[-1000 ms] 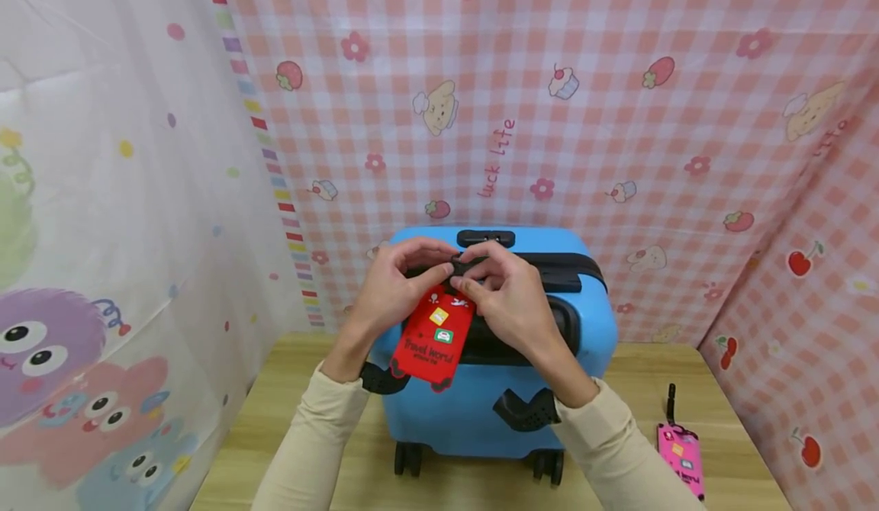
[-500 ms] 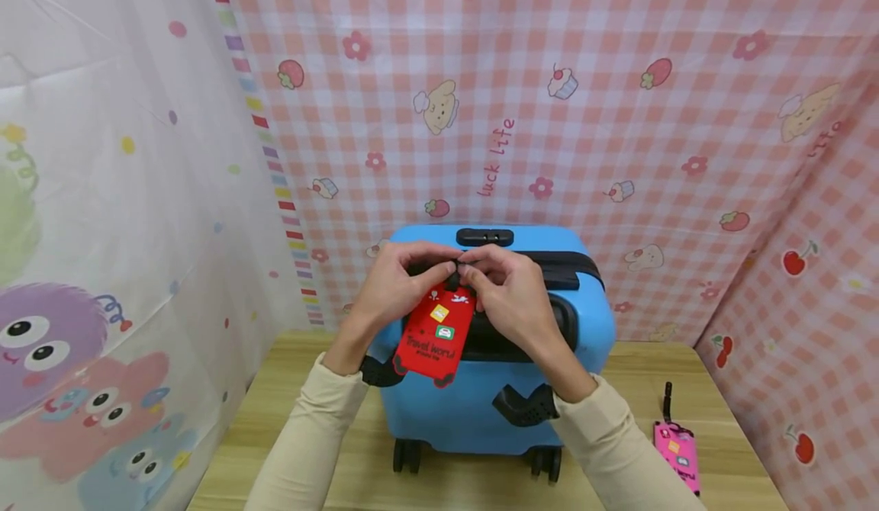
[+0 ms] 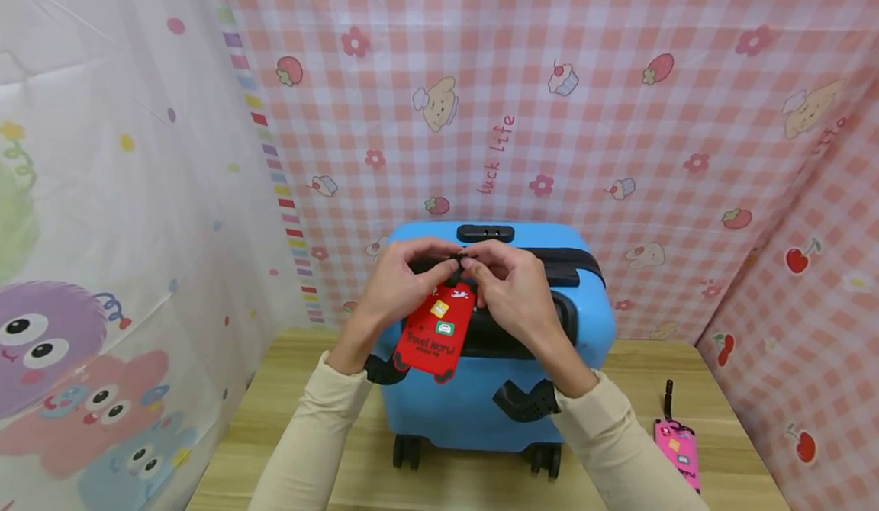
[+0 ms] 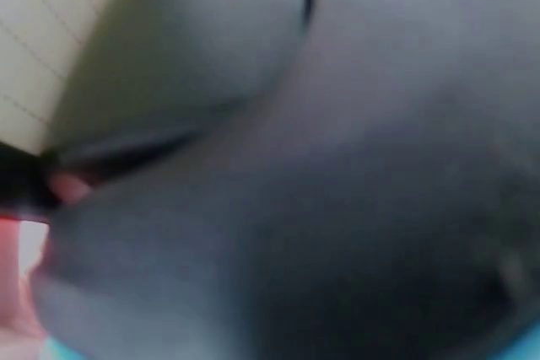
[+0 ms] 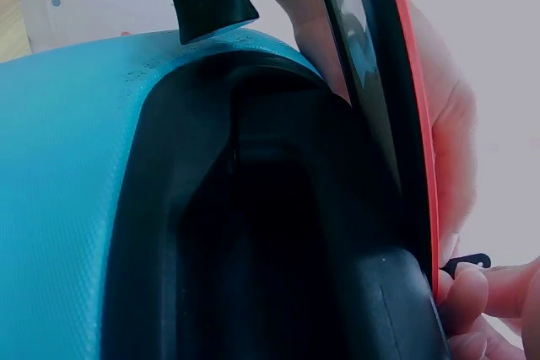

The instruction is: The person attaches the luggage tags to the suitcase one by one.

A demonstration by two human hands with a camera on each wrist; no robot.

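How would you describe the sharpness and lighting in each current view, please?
Head: fairly evenly lit, large lettering on the red tag legible; left wrist: heavily blurred, mostly a dark grey surface; right wrist: blue suitcase texture crisp, its black recess deeply shadowed, background at right washed out.

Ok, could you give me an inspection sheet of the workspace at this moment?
Surface: wood-grain table.
Job's things: red luggage tag, tilted, below its black strap, in front of the blue suitcase, which stands on its wheels; whether the strap is fastened cannot be told.
Clutter: pink luggage tag lying on the table, right of the suitcase.
Hands: left hand and right hand both pinch the strap.
Cables: nothing seen.
Surroundings: pink checked cloth behind and at right; white cartoon-print cloth at left.
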